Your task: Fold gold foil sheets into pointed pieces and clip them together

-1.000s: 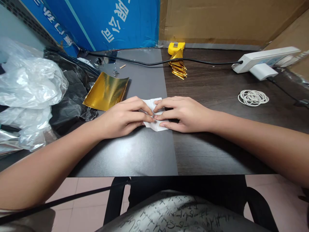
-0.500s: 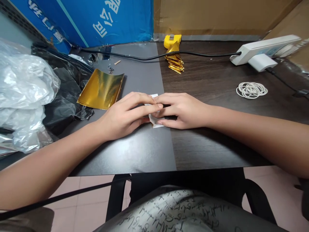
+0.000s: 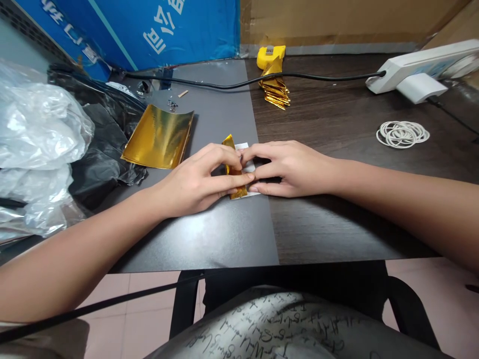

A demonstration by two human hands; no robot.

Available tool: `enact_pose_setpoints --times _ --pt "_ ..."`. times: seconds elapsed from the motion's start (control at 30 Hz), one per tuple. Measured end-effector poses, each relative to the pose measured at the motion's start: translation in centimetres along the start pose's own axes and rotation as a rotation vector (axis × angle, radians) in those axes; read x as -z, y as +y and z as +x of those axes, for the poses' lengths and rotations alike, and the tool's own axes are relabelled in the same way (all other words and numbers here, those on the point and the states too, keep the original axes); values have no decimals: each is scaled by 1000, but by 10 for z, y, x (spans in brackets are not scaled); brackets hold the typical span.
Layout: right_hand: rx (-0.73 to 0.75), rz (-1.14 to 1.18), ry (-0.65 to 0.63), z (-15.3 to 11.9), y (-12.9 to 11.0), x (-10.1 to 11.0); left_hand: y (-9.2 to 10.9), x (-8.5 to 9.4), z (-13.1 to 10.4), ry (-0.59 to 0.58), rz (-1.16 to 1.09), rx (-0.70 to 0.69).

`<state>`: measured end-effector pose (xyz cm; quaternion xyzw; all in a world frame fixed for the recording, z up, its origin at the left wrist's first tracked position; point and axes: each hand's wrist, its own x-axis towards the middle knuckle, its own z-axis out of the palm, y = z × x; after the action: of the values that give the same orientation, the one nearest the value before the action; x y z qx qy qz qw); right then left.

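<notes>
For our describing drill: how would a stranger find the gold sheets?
From the blue box, come forward to the black bag. Right of it lie the gold sheets: broad, unlike the narrow gold pile or the gold strip under the left hand.

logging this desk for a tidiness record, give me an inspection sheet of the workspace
Surface: desk, part grey, part dark wood-grain.
Job's things: partly folded sheet, gold and white sides showing; gold sheets stacked left; folded gold pieces at back.
Clutter: clear plastic, black plastic, white loops, yellow object.
Hands: left hand and right hand both on the partly folded sheet, fingertips close together.
Cables: black cable along the back, reaching white power strip.
Surroundings: blue box and brown cardboard behind.
</notes>
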<state>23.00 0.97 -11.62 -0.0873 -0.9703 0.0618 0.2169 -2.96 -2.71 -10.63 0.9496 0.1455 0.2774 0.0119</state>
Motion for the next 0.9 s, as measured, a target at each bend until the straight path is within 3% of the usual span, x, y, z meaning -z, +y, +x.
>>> enact_pose_setpoints --times 0.33,0.6,0.9 --pt "-20 135 24 -1 3 -1 2 5 -1 -141 -74 28" --pt "56 56 69 -1 4 1 0 11 -3 -213 -75 -29" --pt "22 47 53 -1 4 2 -1 11 -4 -262 -90 -19"
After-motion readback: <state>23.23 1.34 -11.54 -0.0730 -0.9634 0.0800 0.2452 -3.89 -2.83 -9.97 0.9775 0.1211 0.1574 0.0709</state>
